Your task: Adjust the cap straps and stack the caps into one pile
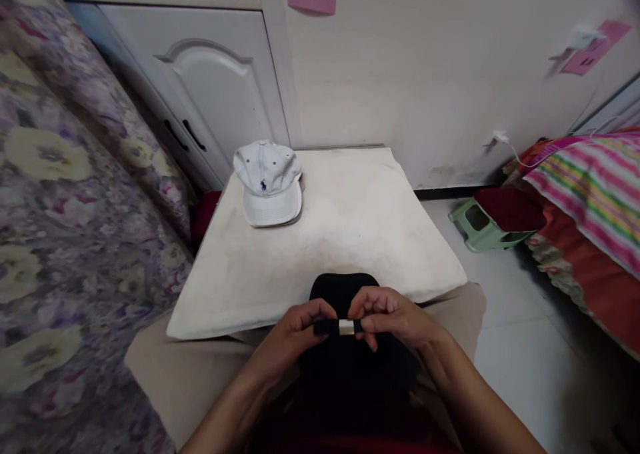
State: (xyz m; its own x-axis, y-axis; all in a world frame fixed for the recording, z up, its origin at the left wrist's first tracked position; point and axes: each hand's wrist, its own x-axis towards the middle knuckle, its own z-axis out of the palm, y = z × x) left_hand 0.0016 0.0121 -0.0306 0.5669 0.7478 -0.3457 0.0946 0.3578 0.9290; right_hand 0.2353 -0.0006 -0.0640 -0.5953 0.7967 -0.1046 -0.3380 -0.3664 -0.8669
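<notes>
A black cap (345, 294) lies at the near edge of the white table (360, 234), its back toward me and partly over my lap. My left hand (295, 337) pinches the black strap at the cap's back. My right hand (395, 317) pinches the other side of that strap, next to a small silver buckle (346, 327) between the two hands. Both hands are closed with fingers curled. A white cap (269, 184) with a small dark logo rests on the table's far left corner, away from both hands.
A floral-covered sofa (65, 194) fills the left. White cabinet doors (210, 101) and a white wall stand behind the table. A green stool (483, 227) with a dark red cushion sits right, beside a bed with a striped blanket (595, 187).
</notes>
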